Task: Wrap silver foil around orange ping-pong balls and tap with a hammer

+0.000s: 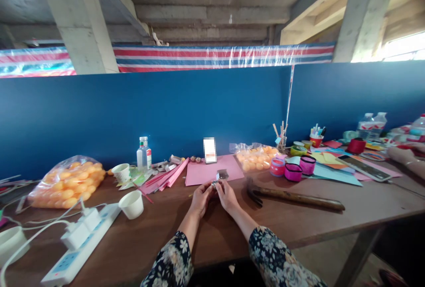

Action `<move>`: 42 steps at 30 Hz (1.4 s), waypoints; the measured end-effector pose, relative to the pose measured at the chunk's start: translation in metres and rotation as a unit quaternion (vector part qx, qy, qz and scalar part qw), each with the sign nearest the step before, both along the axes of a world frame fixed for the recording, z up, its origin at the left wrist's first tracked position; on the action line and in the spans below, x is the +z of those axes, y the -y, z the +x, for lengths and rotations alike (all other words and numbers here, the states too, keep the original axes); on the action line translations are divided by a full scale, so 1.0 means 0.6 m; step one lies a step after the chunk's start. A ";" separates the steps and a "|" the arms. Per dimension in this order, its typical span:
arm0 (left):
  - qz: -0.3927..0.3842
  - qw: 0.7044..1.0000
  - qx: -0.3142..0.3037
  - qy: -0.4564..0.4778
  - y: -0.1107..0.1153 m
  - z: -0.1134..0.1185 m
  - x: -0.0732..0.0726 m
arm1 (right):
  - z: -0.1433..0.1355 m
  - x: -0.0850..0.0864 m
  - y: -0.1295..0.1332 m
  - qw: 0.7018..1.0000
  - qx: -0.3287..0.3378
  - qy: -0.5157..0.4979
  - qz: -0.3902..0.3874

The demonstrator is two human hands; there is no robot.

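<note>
Two-handed grip: left hand (201,200) and right hand (227,195) pinch one small, shiny, silvery piece (214,183) above the brown table (159,229), between its front and back edges. Step in hand: apparently fingertip adjustment. The next move probably calls for steady, opposed fingertip pressure.

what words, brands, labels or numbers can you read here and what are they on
No text is readable.
Clear bottles: labels too small.
Water bottles: labels too blurred.
Upright white item: pixelated over.
Power strip: no legible lettering.
Small shiny item in the fingers: too small to tell.
</note>
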State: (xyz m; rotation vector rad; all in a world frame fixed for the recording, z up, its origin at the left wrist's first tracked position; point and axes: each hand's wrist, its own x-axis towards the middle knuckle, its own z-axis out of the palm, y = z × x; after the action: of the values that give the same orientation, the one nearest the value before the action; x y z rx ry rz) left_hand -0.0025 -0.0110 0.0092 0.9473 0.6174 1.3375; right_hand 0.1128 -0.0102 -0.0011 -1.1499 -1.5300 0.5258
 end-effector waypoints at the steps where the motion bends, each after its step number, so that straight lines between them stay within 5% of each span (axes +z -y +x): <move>1: 0.000 1.000 0.000 0.001 0.001 0.000 0.001 | 0.000 0.000 0.000 1.000 -0.001 -0.002 -0.001; 14: 0.014 0.999 -0.010 -0.035 0.010 0.002 0.007 | -0.003 -0.011 -0.012 0.999 -0.029 -0.019 -0.010; 25: 0.028 0.999 -0.021 -0.036 0.009 0.000 0.005 | -0.003 0.002 -0.001 1.000 -0.016 -0.010 -0.019; 42: 0.007 1.000 -0.006 0.001 0.003 0.003 0.004 | -0.005 -0.017 -0.012 0.998 0.023 -0.063 -0.016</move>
State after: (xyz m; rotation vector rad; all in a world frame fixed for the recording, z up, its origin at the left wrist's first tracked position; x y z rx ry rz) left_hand -0.0008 -0.0126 0.0117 0.9599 0.5990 1.3333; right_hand 0.1098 -0.0029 -0.0111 -1.0877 -1.4456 0.6449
